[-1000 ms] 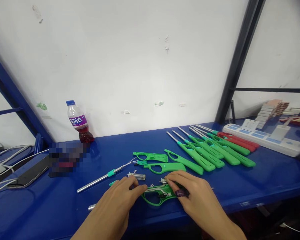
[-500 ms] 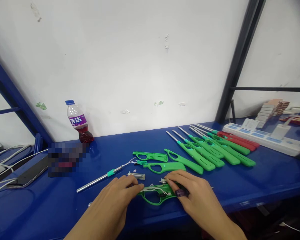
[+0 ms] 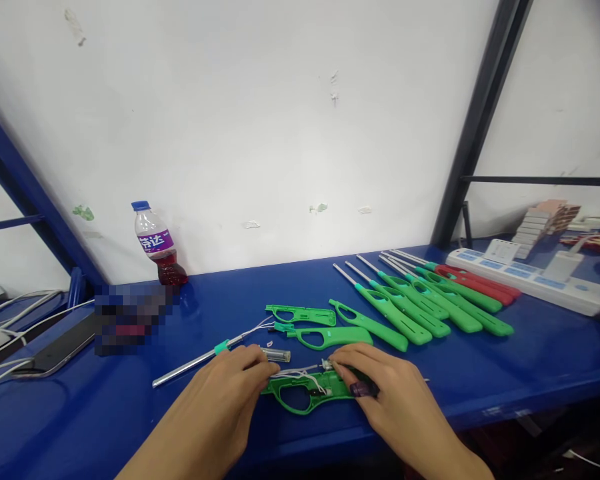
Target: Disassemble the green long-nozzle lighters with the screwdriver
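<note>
the open green shell (image 3: 337, 385) lies on the near part of the blue counter (image 3: 105, 420), between the two hands, its hollow side up, with white wires (image 3: 305, 375) running along it. the left hand (image 3: 220, 393) has its grip pinched closed around the left end of the wires, over the shell's tip; whether it also holds the shell i can't tell. the right hand (image 3: 387, 383) has its grip closed on a small metal fitting (image 3: 326, 364) at the shell's far edge, its palm hiding the shell's right end. just beyond the left fingers lies a clear tube (image 3: 281, 355), and farther left a metal rod (image 3: 185, 370) with a teal collar. past the hands sit three green casings (image 3: 305, 313), then, to the right, a row of green lighters (image 3: 395, 313), red lighters (image 3: 490, 285) and a white power strip (image 3: 530, 279). at the far left stands a soda bottle (image 3: 157, 247), with a dark phone (image 3: 60, 350) nearer, left of a pixelated patch.
</note>
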A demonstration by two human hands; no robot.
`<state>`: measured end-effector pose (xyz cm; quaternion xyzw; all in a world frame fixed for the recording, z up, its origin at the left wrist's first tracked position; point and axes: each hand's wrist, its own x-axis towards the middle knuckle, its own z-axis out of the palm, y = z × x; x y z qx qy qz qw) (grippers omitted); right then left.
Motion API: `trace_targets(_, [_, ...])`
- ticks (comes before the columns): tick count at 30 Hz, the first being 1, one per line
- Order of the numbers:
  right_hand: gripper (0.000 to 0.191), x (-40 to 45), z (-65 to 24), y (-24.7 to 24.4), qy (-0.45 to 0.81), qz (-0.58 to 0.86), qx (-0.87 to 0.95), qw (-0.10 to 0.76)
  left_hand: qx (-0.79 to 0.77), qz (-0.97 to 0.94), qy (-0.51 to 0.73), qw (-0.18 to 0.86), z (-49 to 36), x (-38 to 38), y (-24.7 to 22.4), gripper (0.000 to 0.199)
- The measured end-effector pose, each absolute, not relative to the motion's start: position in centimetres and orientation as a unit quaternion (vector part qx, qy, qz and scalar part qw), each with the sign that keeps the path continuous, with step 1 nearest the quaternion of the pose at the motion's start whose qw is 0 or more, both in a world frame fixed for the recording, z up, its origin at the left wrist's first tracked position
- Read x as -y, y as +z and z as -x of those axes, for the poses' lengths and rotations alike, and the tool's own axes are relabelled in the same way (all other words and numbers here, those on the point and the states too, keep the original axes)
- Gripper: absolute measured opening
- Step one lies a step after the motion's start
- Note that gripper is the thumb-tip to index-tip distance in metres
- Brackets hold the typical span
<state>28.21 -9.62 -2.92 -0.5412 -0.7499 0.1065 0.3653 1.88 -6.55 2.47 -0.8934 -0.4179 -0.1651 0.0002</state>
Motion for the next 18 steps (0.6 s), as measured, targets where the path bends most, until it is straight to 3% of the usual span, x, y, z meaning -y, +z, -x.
trace_targets(14, [0.027,9.4,-28.4,-3.2,0.094,0.539,0.763,0.345,0.408,0.885,-0.203,0.100,-1.1,6.5,3.6,0.034])
trace_targets(18, [0.028,9.4,-28.4,-3.5,0.098,0.541,0.761,0.345,0.437,0.872,-0.209,0.072,0.3,6.2,4.6,0.033])
